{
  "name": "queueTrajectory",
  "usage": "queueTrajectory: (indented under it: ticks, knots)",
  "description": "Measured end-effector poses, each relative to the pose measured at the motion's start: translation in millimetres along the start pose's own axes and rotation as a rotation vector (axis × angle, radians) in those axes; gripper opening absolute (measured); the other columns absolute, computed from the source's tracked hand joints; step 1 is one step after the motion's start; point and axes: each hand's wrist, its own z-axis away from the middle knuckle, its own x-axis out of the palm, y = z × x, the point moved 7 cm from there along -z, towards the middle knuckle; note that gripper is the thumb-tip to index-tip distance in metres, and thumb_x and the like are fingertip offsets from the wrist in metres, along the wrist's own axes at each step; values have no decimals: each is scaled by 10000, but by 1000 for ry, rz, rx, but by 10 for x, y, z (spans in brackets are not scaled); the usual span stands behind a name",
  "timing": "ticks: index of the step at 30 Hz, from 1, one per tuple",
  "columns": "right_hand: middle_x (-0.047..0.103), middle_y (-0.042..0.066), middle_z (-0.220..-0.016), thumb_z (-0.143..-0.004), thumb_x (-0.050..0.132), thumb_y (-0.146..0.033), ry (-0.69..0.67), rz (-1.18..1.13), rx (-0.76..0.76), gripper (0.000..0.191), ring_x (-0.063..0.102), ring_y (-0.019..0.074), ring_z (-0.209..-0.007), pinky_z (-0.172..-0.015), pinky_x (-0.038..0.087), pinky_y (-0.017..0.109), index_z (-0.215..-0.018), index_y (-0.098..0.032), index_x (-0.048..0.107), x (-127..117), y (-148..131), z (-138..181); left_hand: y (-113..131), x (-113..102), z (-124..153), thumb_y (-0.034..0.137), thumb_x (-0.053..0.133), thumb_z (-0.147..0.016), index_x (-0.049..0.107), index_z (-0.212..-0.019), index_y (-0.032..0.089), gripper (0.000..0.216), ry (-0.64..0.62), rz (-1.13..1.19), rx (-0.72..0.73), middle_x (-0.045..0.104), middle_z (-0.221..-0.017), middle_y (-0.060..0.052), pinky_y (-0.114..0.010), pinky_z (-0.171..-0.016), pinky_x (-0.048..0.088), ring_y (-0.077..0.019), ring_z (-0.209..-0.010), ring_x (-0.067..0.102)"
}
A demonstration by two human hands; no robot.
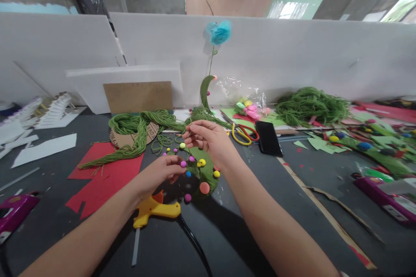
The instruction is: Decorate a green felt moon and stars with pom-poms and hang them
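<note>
Fingers curled, my left hand (167,169) reaches in from the left. A small purple pom-pom (183,164) shows at its fingertips. Higher and to the right, my right hand (208,136) has thumb and fingers pinched together; anything between them is too small to make out. Beneath both hands lies a green felt piece (208,181), partly hidden, with yellow (216,174) and coral pom-poms (204,188) on or beside it. Several more small pom-poms are scattered around. A yellow glue gun (157,209) with a glue stick in it rests just below my left hand.
Green yarn (139,134) lies over red sheets (100,186) at left. Scissors (243,133) and a black phone (269,138) are right of my hands. A blue flower (219,32) stands behind, near a yarn heap (312,106). A purple device (386,199) sits far right.
</note>
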Motion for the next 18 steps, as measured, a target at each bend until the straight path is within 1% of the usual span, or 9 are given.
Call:
queueTrajectory:
  ticks: [3, 6, 8, 11, 14, 16, 18]
  knots:
    - [674, 28, -655, -697, 656, -255, 5, 61, 31, 113, 622, 119, -562, -568, 521, 253, -714, -151, 616, -84, 85, -42, -57, -41, -31, 337, 518, -720, 528, -681, 169, 173, 15, -151, -27, 482, -625, 32, -218, -523, 317, -88, -534, 374]
    - [666, 24, -643, -708, 630, -242, 18, 123, 93, 93, 618, 112, -557, -579, 526, 252, -702, -152, 605, -164, 215, -60, -118, -99, -76, 315, 505, -699, 549, -683, 173, 150, 37, -274, -53, 435, -557, 50, -223, -495, 274, -96, -506, 356]
    - [657, 22, -623, -716, 610, -225, 25, 155, 135, 79, 612, 109, -543, -572, 528, 248, -685, -153, 596, -204, 322, -56, -154, -130, -125, 295, 503, -682, 556, -661, 175, 132, 54, -382, -58, 409, -535, 57, -227, -503, 265, -103, -513, 368]
    - [643, 14, -590, -729, 581, -203, 17, 219, 188, 82, 604, 109, -519, -567, 531, 252, -661, -156, 584, -230, 499, -40, -197, -149, -212, 257, 514, -661, 537, -584, 178, 113, 58, -557, -61, 419, -520, 51, -234, -529, 274, -113, -531, 407]
    - [632, 4, -577, -733, 546, -175, -9, 306, 215, 97, 589, 109, -494, -563, 530, 266, -639, -161, 566, -234, 642, -29, -181, -192, -254, 234, 512, -669, 536, -563, 184, 120, 86, -734, -72, 483, -531, 25, -251, -538, 278, -135, -543, 451]
    - [628, -3, -585, -731, 525, -162, -19, 375, 206, 93, 586, 110, -499, -560, 522, 266, -644, -166, 560, -243, 687, -29, -109, -249, -233, 229, 504, -681, 570, -633, 190, 91, 134, -834, -66, 555, -611, -6, -262, -551, 289, -159, -590, 491]
    - [623, -8, -595, -722, 521, -155, -20, 464, 179, 79, 580, 113, -512, -544, 499, 254, -660, -169, 567, -268, 687, -35, -21, -297, -183, 231, 491, -694, 596, -724, 196, 114, 167, -899, -51, 602, -709, -32, -267, -572, 311, -180, -651, 525]
